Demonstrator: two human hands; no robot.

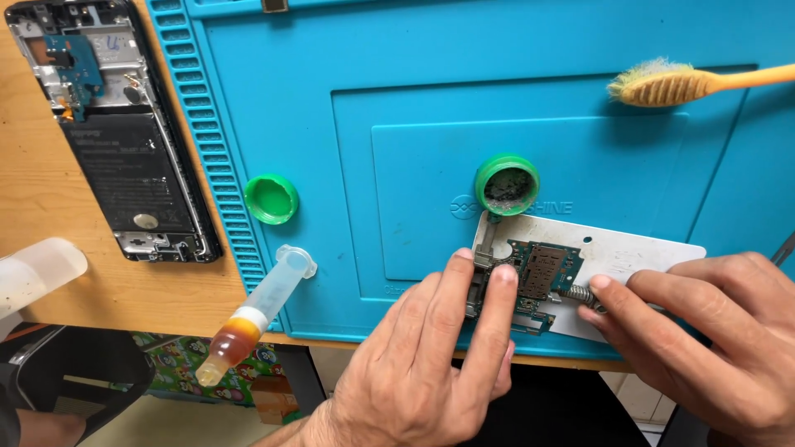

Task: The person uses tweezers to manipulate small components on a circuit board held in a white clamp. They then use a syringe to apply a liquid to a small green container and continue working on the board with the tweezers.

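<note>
A small blue-green circuit board (542, 273) lies clamped on a white metal holder plate (638, 248) on the blue work mat (348, 124). My left hand (431, 364) rests two fingertips on the board's left end and the clamp there. My right hand (712, 331) touches the spring (577, 293) at the board's right side with its fingertips; whether it pinches the spring I cannot tell.
A green cap (271, 199) and a green pot of dark paste (507, 185) sit on the mat. A syringe of amber fluid (248, 319) overhangs the front edge. A yellow brush (687, 83) lies at back right. An opened phone (116, 124) lies on the wooden desk, left.
</note>
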